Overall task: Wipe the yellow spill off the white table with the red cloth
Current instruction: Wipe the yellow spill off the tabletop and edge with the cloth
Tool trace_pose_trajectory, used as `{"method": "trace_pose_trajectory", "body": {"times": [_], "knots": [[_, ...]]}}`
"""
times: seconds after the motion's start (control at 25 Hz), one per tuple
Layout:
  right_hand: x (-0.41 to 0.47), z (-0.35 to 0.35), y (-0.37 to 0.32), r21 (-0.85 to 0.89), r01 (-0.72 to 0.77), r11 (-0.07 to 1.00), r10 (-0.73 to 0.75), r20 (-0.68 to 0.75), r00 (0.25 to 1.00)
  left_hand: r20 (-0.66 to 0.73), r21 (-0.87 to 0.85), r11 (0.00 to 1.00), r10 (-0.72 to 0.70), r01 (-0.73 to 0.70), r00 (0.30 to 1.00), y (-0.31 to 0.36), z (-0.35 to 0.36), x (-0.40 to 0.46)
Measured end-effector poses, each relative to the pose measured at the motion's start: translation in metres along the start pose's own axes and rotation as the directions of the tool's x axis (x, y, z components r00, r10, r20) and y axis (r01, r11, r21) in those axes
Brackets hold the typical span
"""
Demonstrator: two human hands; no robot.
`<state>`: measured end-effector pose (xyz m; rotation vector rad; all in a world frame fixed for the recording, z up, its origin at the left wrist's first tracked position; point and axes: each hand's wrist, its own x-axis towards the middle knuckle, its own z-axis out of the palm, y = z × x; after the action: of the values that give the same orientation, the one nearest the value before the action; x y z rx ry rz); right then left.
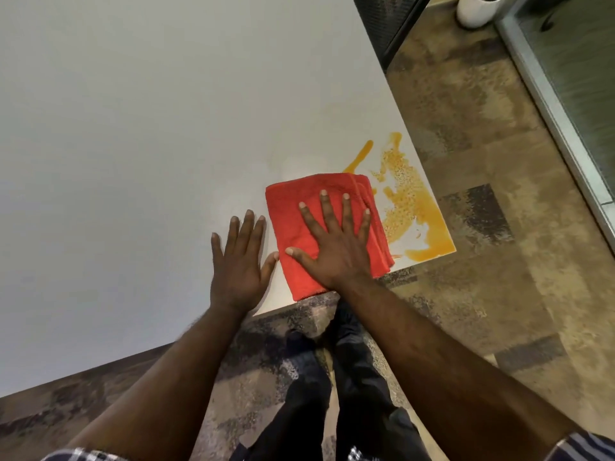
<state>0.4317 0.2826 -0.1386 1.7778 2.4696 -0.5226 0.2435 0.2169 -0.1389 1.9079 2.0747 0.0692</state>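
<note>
A folded red cloth lies flat near the white table's front right corner. My right hand presses flat on it, fingers spread. Just right of the cloth, a yellow spill covers the corner, smeared and speckled, with a streak running up past the cloth's far edge and a pool at the table's front edge. My left hand rests flat on the bare table just left of the cloth, fingers apart, thumb close to the cloth's edge.
The table's right edge and front edge meet at the spill. Beyond them is patterned brown carpet. My dark trouser legs stand below the front edge. A white cylindrical bin stands on the floor at the top right, beside a glass partition.
</note>
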Motion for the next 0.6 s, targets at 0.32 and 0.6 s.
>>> {"method": "trace_pose_trajectory", "body": {"times": [0.32,0.6], "knots": [[0.003,0.009,0.002,-0.008,-0.024,1.0,0.024,-0.07,0.997,-0.08,-0.082,0.997,-0.015,0.008,0.997,-0.003,0.007,0.002],[-0.002,0.012,-0.012,-0.022,-0.093,0.995,0.091,-0.056,0.994,-0.096,-0.051,0.999,-0.016,0.011,0.995,-0.005,0.012,0.004]]}}
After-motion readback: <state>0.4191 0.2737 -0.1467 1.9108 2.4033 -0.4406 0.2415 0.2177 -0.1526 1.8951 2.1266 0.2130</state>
